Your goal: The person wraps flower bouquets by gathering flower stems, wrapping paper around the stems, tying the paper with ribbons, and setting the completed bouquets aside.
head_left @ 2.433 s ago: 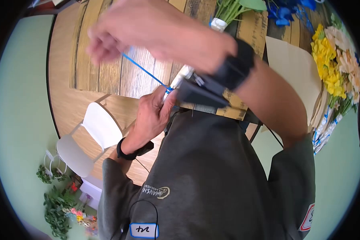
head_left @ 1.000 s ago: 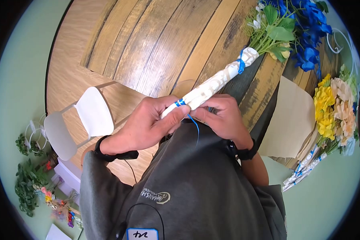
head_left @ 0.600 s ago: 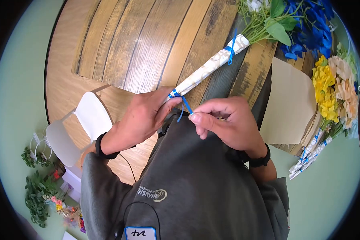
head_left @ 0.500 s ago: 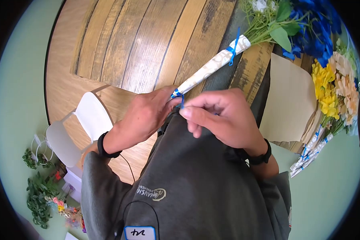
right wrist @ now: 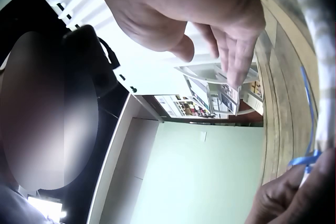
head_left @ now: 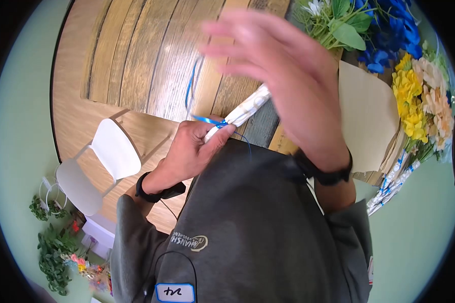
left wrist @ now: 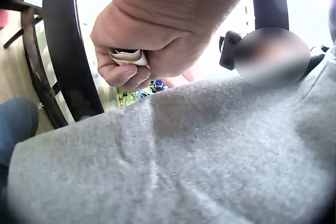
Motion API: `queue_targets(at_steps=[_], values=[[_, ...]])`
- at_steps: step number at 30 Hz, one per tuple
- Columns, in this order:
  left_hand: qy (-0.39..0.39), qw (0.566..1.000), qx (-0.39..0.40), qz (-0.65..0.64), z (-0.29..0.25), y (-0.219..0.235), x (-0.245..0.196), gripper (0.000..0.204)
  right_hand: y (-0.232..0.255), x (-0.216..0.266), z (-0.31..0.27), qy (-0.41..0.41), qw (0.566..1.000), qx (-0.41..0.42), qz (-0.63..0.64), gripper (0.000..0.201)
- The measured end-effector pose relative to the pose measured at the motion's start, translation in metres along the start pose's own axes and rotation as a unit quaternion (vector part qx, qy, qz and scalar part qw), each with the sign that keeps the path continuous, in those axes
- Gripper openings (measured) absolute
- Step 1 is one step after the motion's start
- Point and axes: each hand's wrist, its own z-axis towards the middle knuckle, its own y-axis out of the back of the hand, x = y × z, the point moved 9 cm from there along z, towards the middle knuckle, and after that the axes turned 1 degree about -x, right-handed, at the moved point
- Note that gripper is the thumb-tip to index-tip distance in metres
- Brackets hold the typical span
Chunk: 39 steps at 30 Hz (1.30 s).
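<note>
My left hand (head_left: 189,146) grips the lower end of a bouquet's stems, wrapped in white patterned paper (head_left: 247,107), at the table's near edge. A blue ribbon (head_left: 221,122) circles the wrap by my thumb, one tail rising over the table and a thinner one hanging toward the apron. In the left wrist view the rolled paper end (left wrist: 130,57) pokes out of the curled fingers. My right hand (head_left: 293,76), blurred, is raised above the wrap with its fingers spread and holding nothing. It covers the upper wrap; green leaves (head_left: 350,33) show beyond it.
Blue flowers (head_left: 394,30) lie at the far right of the wooden table (head_left: 136,55). Brown paper sheets (head_left: 366,118) sit to the right, beside yellow flowers (head_left: 409,101) in wrapped bouquets. A white chair (head_left: 117,149) stands left of the table.
My right hand has let go of the blue ribbon and swung up and away over the table, fingers spreading. The ribbon's tail now stretches up and left. My left hand keeps its grip.
</note>
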Motion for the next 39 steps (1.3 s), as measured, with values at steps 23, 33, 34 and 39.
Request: queue_targets(at_steps=[23, 33, 34, 39], values=[[0.111, 0.984, 0.073, -0.120, -0.024, 0.023, -0.026, 0.027, -0.052, -0.101, -0.014, 0.083, 0.919, 0.368, -0.111, 0.030], [0.096, 0.983, 0.081, -0.130, -0.011, 0.032, -0.025, 0.028, 0.022, -0.093, -0.053, -0.113, 0.964, 0.160, -0.178, 0.009], [0.096, 0.983, 0.085, -0.129, -0.011, 0.031, -0.024, 0.028, 0.029, -0.092, -0.057, -0.145, 0.959, 0.138, -0.201, 0.011], [0.118, 0.979, 0.070, -0.153, -0.008, 0.030, -0.022, 0.029, 0.038, -0.088, -0.072, -0.163, 0.962, 0.075, -0.207, 0.013]])
